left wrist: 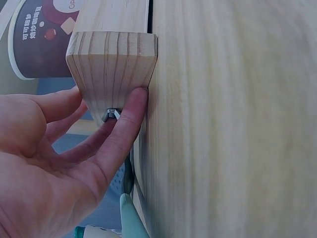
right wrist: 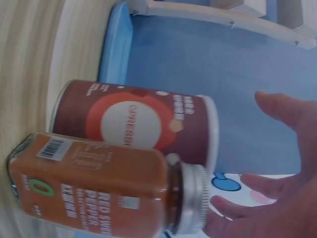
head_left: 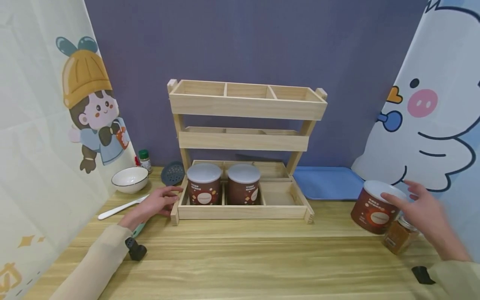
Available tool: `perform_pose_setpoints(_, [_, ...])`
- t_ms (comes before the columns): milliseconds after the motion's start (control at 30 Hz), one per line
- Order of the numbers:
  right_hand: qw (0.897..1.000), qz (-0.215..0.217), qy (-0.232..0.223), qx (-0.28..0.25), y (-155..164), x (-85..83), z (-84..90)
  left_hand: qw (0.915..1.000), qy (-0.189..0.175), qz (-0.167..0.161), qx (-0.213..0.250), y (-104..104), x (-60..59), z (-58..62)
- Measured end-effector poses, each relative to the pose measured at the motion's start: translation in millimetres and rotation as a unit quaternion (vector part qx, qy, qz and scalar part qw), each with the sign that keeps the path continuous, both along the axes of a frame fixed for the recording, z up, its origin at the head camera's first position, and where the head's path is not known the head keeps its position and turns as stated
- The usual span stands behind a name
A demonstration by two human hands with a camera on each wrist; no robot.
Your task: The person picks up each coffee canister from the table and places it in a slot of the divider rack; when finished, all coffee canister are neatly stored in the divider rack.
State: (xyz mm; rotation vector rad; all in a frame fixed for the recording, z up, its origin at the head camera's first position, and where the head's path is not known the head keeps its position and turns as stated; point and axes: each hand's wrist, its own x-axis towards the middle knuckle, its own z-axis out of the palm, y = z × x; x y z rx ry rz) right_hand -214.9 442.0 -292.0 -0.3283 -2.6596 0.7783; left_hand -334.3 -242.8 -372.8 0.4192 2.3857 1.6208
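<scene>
My left hand (head_left: 157, 204) rests at the left side of a three-tier wooden rack (head_left: 247, 106), its extended fingers touching the foot (left wrist: 114, 64) by a metal wing nut (left wrist: 112, 115). Two brown canisters with pale lids, a left one (head_left: 204, 187) and a middle one (head_left: 243, 187), stand in the rack's bottom tier. At the right, my right hand (head_left: 423, 208) is spread beside and above the lid of a third brown canister (head_left: 376, 208), holding nothing. Just in front of that canister stands a square spice jar (right wrist: 94, 183) with orange-brown powder and a silver cap.
A blue tray (head_left: 326, 183) lies behind, right of the rack. At the left are a white bowl (head_left: 130, 180), a green-capped shaker (head_left: 144, 160), a dark slotted utensil (head_left: 173, 173) and a white-handled utensil (head_left: 120, 208). Patterned cloth walls (head_left: 255, 37) enclose the wooden table (head_left: 240, 266).
</scene>
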Motion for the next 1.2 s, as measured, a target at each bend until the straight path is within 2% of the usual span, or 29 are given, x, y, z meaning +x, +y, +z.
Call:
perform_pose_setpoints(267, [0.999,0.012,-0.037,-0.013,12.0,-12.5,-5.8,1.0000,-0.003,0.000,0.000,-0.6,-1.4,0.4])
perform_pose_setpoints(467, [0.998,0.043,-0.045,-0.005,17.2,-19.2,-8.4,1.0000,-0.004,-0.002,0.003,-0.7,-2.8,1.1])
perform_pose_setpoints(767, [0.995,0.055,-0.068,0.050,14.4,-25.2,-2.1,1.0000,-0.004,0.001,0.003,0.6,-1.4,1.3])
perform_pose_setpoints(967, [0.992,0.052,-0.106,0.051,13.1,-31.4,0.7,1.0000,-0.003,-0.001,0.004,0.4,-0.7,2.1])
perform_pose_setpoints(1200, [0.990,0.053,-0.108,0.077,10.1,-41.6,-1.5,1.0000,-0.003,-0.008,0.004,-0.2,0.2,1.4])
